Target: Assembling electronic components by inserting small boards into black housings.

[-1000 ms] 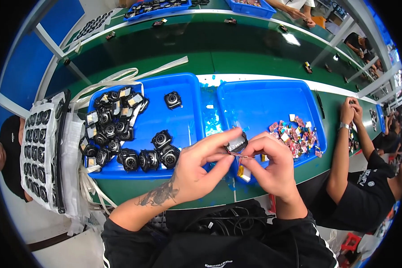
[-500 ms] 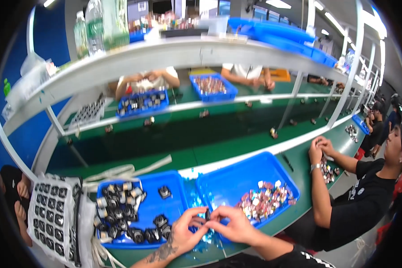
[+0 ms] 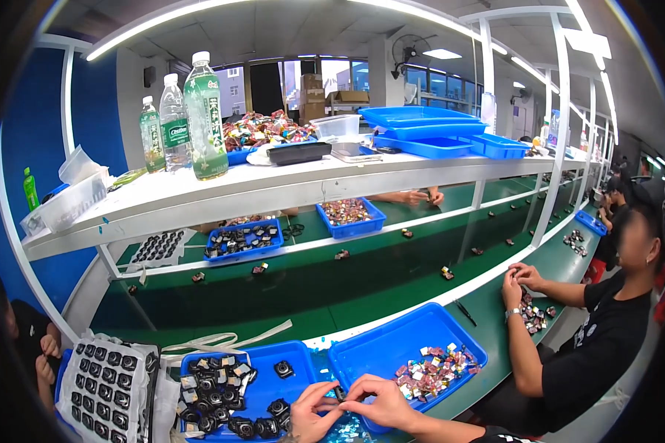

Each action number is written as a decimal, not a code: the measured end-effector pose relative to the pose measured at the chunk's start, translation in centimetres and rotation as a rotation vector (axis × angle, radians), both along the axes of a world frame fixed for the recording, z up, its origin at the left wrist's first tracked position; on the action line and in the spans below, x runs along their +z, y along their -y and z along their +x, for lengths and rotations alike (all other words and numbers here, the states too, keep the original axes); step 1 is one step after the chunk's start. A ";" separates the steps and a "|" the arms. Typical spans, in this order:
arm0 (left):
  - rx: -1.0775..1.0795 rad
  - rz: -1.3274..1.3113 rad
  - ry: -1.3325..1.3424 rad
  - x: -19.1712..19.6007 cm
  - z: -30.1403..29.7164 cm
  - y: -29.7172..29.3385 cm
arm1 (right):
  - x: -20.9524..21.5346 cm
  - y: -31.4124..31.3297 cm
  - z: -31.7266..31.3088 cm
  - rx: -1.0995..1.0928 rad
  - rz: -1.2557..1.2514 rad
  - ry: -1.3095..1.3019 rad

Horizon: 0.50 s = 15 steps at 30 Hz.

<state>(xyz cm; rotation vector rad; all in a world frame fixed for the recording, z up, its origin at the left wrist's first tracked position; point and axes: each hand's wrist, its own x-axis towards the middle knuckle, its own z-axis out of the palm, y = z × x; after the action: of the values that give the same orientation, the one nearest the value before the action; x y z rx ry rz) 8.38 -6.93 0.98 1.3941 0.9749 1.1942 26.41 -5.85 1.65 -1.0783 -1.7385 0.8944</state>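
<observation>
My left hand (image 3: 312,412) and my right hand (image 3: 383,401) meet at the front edge of the bench, fingertips pinched together on a small black part (image 3: 339,393). It is too small and too covered by fingers to name its kind. To their left lies a blue tray (image 3: 270,380) with several black, lens-like housings (image 3: 214,399), some bearing pale pieces. Right of my hands, a second blue tray (image 3: 391,340) holds a heap of small reddish and shiny metallic components (image 3: 436,373) at its near right side. Blue film scraps (image 3: 351,430) lie between the trays.
A tray of black housings in rows (image 3: 103,384) stands far left. Beyond runs a green conveyor (image 3: 332,295) carrying scattered parts, under a white shelf (image 3: 273,173) with bottles (image 3: 205,118) and blue trays (image 3: 421,122). A co-worker (image 3: 598,332) sits at right; another person is at left.
The view has tilted upward, so the shelf top shows and my hands sit lower in the picture. Both hands still pinch the small black part between the trays.
</observation>
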 end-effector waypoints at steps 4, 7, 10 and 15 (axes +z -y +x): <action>-0.014 -0.235 0.192 -0.7 -0.5 -1.3 | 2.8 -0.8 0.3 0.063 -0.088 -0.216; 0.047 -0.188 0.353 -0.4 -1.1 -1.9 | 9.0 -4.1 2.2 -0.058 0.284 -0.022; 0.063 -0.185 0.412 -0.9 -2.0 -2.4 | 19.6 -10.0 3.8 -0.152 0.520 -0.058; -0.053 -0.152 0.447 -0.8 -1.2 -2.5 | 34.7 -21.7 7.2 -0.509 1.055 0.335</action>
<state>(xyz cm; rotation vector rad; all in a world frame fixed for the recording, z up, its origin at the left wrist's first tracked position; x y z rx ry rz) 7.15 -4.47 0.16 0.9692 0.6910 1.2912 33.62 15.85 36.31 -0.8569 -1.6979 -0.5320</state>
